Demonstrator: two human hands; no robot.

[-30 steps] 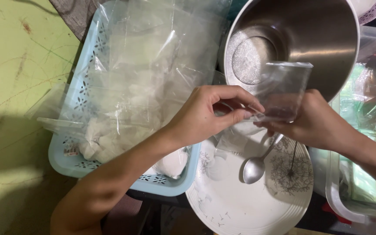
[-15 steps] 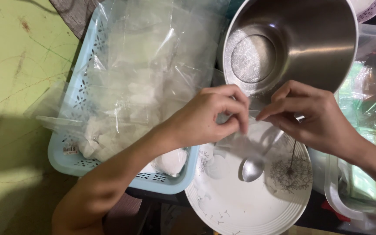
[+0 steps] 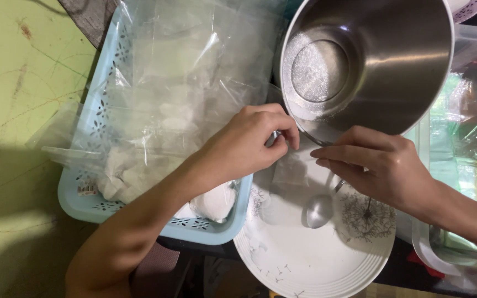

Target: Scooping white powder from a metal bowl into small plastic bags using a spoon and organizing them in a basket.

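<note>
Left hand pinches the small clear bag over the white plate, right hand loose beside it; steel pot crowds above. Hands have dropped lower, bag flattened.

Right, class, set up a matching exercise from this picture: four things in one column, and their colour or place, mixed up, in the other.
Things:
1. basket
2. pot
3. spoon
4. small clear bag

Descriptions:
A. shiny steel, tilted, at the top right
B. between the two hands, over the plate
C. light blue, full of clear bags
D. lying on the white plate

Pairs: 1-C, 2-A, 3-D, 4-B
</note>
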